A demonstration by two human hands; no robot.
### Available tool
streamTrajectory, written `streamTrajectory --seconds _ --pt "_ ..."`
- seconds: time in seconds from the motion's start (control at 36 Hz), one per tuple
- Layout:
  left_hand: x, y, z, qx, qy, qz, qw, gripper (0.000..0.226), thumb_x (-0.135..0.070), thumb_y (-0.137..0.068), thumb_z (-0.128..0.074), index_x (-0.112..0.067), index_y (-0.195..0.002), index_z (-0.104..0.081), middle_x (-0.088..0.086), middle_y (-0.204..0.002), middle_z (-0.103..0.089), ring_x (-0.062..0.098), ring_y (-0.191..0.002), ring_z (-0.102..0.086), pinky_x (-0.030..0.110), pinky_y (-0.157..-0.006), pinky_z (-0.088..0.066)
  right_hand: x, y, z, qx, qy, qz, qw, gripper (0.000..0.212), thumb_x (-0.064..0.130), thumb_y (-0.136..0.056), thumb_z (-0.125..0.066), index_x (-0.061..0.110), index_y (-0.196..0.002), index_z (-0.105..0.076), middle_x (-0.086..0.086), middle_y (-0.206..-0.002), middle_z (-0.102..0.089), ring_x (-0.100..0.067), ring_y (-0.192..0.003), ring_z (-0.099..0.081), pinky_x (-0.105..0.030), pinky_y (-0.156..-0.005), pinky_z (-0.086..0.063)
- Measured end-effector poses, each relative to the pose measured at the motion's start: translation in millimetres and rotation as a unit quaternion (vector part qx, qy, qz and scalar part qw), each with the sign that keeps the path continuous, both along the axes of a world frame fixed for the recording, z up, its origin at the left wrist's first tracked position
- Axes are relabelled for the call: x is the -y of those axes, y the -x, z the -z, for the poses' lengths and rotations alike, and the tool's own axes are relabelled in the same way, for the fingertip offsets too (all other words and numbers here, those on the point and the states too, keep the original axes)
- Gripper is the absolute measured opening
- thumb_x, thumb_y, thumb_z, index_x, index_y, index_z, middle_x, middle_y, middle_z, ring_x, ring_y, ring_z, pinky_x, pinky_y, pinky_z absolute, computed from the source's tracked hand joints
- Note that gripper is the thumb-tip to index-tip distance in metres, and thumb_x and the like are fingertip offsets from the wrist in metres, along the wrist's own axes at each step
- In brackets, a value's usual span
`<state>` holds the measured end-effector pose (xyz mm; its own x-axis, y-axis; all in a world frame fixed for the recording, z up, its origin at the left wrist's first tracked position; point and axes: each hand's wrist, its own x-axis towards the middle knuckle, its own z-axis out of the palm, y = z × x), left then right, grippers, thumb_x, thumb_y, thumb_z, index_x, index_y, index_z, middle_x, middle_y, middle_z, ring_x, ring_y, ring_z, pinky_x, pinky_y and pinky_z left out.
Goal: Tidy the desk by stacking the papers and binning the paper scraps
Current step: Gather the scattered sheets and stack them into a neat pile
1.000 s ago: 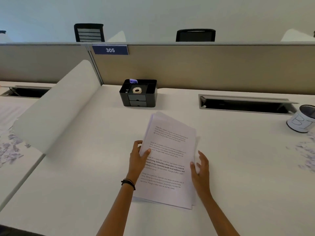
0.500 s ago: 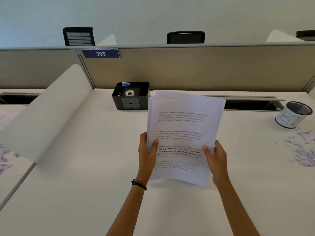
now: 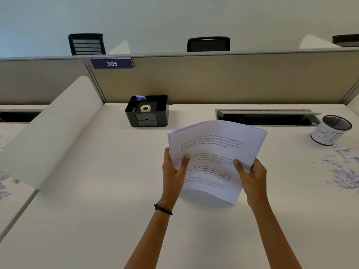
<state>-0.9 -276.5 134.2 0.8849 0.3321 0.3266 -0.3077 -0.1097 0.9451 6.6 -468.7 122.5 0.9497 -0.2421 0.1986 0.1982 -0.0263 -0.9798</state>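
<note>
A stack of printed white papers [image 3: 215, 150] is held above the white desk [image 3: 97, 210], tilted with its top edge away from me. My left hand [image 3: 173, 170] grips its left edge, thumb on the top sheet. My right hand [image 3: 250, 175] grips the right edge the same way. A pile of white paper scraps [image 3: 343, 167] lies on the desk at the far right. Just behind the scraps stands a black mesh cup wrapped in white paper, the bin [image 3: 330, 132]. More scraps [image 3: 4, 183] lie on the neighbouring desk at the left edge.
A black desk organiser [image 3: 147, 111] holding a tape roll sits at the back centre. An open cable slot [image 3: 266, 117] runs along the back right. A curved white divider [image 3: 52, 129] separates this desk from the left one. A beige partition [image 3: 213, 78] closes the back.
Both hands lifted the paper stack off the desk, raised it upright, and have now tipped it lower and to the right. The right hand went from lying beside the stack to gripping it.
</note>
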Motion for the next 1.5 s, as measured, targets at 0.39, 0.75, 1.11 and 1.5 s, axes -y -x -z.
streamTrajectory --seconds 0.39,0.75,1.11,1.5 --pt "-8 0 -19 0.007 0.030 0.046 0.998 0.031 -0.031 -0.079 -0.065 -0.031 -0.104 -0.047 -0.016 -0.099 -0.061 0.008 -0.094 -0.061 0.023 -0.071 -0.054 14 4 -30 0.066 0.003 -0.023 0.998 0.031 0.007 -0.078 -0.067 0.038 -0.083 -0.066 0.026 -0.085 -0.068 0.003 -0.081 -0.063 -0.010 -0.064 -0.049" --pt "-2 2 -19 -0.039 -0.003 0.067 0.997 0.033 -0.027 -0.081 -0.058 -0.033 -0.111 -0.045 -0.009 -0.108 -0.059 0.005 -0.094 -0.062 0.023 -0.067 -0.055 16 5 -28 0.045 -0.030 -0.048 0.997 0.027 0.053 -0.058 -0.077 0.043 -0.082 -0.070 0.021 -0.084 -0.071 -0.001 -0.074 -0.066 -0.014 -0.059 -0.051" --pt "-2 7 -15 -0.012 -0.046 0.069 0.996 0.041 -0.018 -0.079 -0.063 -0.030 -0.112 -0.042 -0.011 -0.107 -0.056 0.000 -0.098 -0.058 0.016 -0.073 -0.053 21 4 -18 0.025 0.011 -0.056 0.998 0.040 0.067 -0.054 -0.073 0.043 -0.086 -0.067 0.018 -0.090 -0.070 -0.006 -0.078 -0.066 -0.020 -0.062 -0.053" --pt "-35 4 -83 0.135 -0.371 -0.059 0.917 0.018 -0.030 -0.089 -0.054 -0.017 -0.098 -0.061 -0.004 -0.094 -0.065 0.000 -0.083 -0.048 0.012 -0.070 -0.043 7 7 -26 0.065 0.040 -0.046 0.996 0.037 0.071 -0.057 -0.067 0.043 -0.080 -0.068 0.021 -0.084 -0.070 -0.007 -0.076 -0.067 -0.020 -0.062 -0.055"
